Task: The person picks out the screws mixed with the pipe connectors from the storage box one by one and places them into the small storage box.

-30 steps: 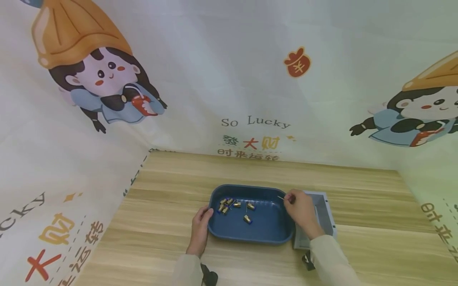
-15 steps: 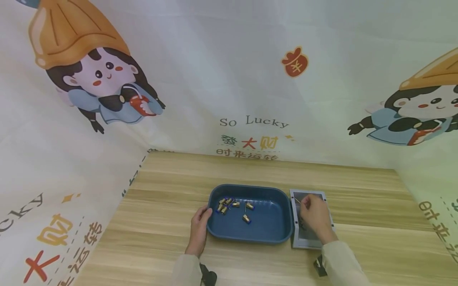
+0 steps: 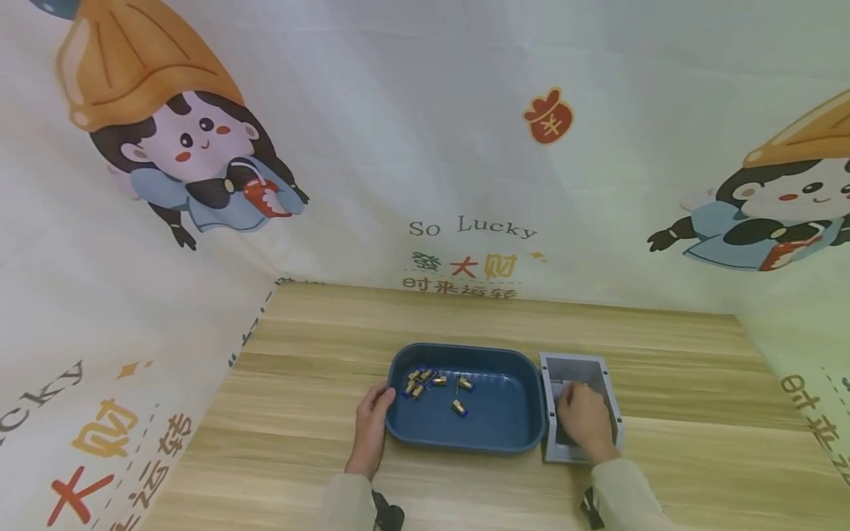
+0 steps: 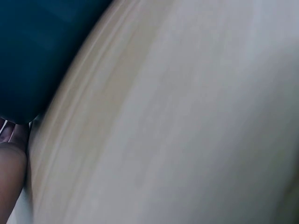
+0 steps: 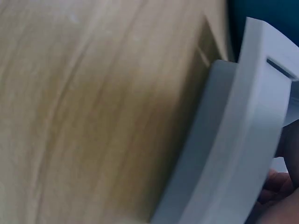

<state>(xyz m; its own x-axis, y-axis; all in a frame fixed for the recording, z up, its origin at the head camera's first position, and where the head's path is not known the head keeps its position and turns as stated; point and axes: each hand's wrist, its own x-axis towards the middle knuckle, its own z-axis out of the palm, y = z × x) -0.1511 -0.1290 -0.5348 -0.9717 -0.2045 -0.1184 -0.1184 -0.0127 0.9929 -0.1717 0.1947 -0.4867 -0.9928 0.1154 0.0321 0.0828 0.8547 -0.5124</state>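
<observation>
My left hand grips the left end of a blue oval-cornered tray, thumb at the rim. In the left wrist view, fingers reach under the tray. Several brass fittings with blue ends lie at its left, and one more fitting sits near the middle, beside a thin pin. My right hand is down inside a grey rectangular box, fingers curled. Whether it holds anything is hidden. The right wrist view has the box wall partly covering that hand.
Tray and box stand side by side on a wood-grain table. Behind it hangs a printed white cloth, which also covers both sides. A dark strap piece shows at the left wrist.
My right hand, pinching a thin metal pin, has moved from above the tray's right end rightward and down into the grey box. The left hand and tray stay put.
</observation>
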